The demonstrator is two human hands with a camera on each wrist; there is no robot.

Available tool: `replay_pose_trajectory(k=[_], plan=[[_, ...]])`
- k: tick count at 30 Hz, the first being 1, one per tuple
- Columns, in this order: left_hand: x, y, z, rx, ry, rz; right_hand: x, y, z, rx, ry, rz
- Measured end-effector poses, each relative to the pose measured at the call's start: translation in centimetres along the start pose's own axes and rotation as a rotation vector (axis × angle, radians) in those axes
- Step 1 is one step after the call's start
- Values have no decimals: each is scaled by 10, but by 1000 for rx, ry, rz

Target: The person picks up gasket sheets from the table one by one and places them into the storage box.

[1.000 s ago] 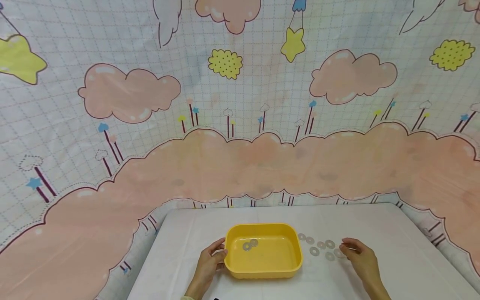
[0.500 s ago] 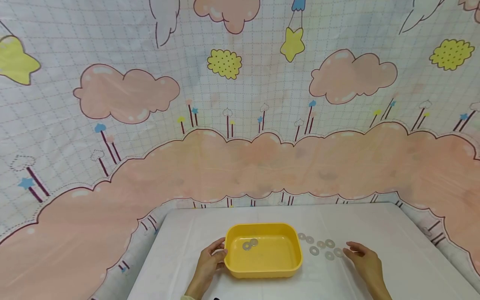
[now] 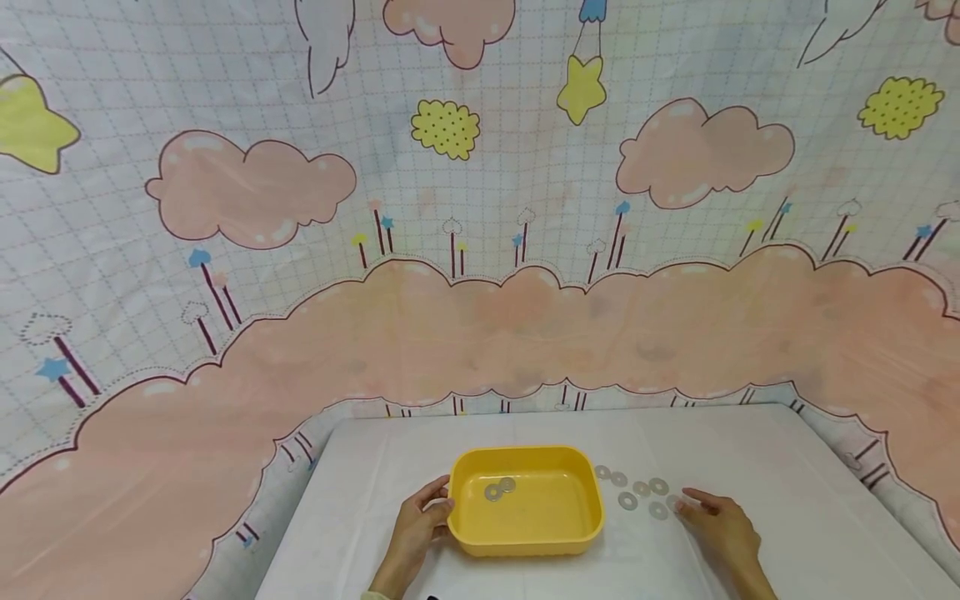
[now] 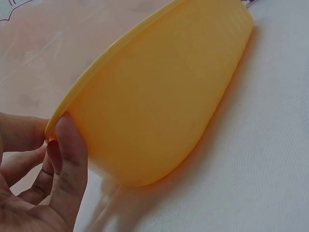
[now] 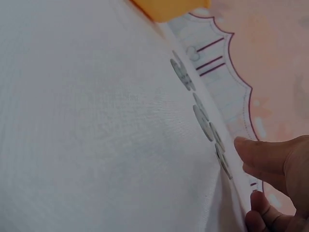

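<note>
A yellow plastic basin [image 3: 525,549] with rounded corners stands on the white-covered table, with two flat grey washers [image 3: 492,492] on its floor. My left hand [image 3: 411,521] grips the basin's left rim; in the left wrist view its thumb [image 4: 71,140] presses against the outer wall. To the right of the basin several more washers [image 3: 627,501] lie loosely scattered on the cloth. My right hand [image 3: 722,527] hovers at the rightmost washer [image 3: 672,502], fingertips overlapping its edge. In the right wrist view, the thumb and fingers [image 5: 260,152] stand apart with nothing seen between them.
A white cloth [image 3: 360,467] covers the table. Behind it hangs a fabric backdrop [image 3: 525,333] printed with clouds and stars, which also runs along both sides. A small dark object [image 3: 432,597] shows at the bottom edge of the head view.
My right hand first drew slightly back to the right from the rightmost washer, then returned left to it. The left hand and the basin stay in place.
</note>
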State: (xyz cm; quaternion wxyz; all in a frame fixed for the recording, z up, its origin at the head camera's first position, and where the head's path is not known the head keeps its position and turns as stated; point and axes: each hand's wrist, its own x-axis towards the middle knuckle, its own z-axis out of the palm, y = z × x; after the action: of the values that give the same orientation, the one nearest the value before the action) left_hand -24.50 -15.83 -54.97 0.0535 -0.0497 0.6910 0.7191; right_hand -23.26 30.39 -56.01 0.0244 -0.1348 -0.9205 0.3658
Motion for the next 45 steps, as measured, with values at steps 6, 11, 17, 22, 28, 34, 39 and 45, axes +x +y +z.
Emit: replay_pose_trajectory(k=[6, 11, 17, 22, 28, 34, 39, 45], plan=[[-3, 1, -3, 17, -10, -4, -5, -4, 8, -20, 47, 25], [-4, 1, -5, 12, -18, -8, -8, -5, 10, -42, 70, 36], [-4, 0, -5, 13, -21, -12, -11, -8, 11, -93, 87, 44], [-5, 1, -6, 14, -26, -17, -13, -13, 9, -82, 87, 49], [-2, 1, -6, 5, -19, -23, -14, -16, 8, -76, 91, 57], [-2, 1, -6, -2, -11, -26, -13, -14, 7, -7, 77, 59], [-3, 2, -6, 3, -18, -26, -13, -12, 6, 28, 89, 76], [-3, 3, -6, -4, -30, -23, -14, -9, 4, 43, 109, 76]])
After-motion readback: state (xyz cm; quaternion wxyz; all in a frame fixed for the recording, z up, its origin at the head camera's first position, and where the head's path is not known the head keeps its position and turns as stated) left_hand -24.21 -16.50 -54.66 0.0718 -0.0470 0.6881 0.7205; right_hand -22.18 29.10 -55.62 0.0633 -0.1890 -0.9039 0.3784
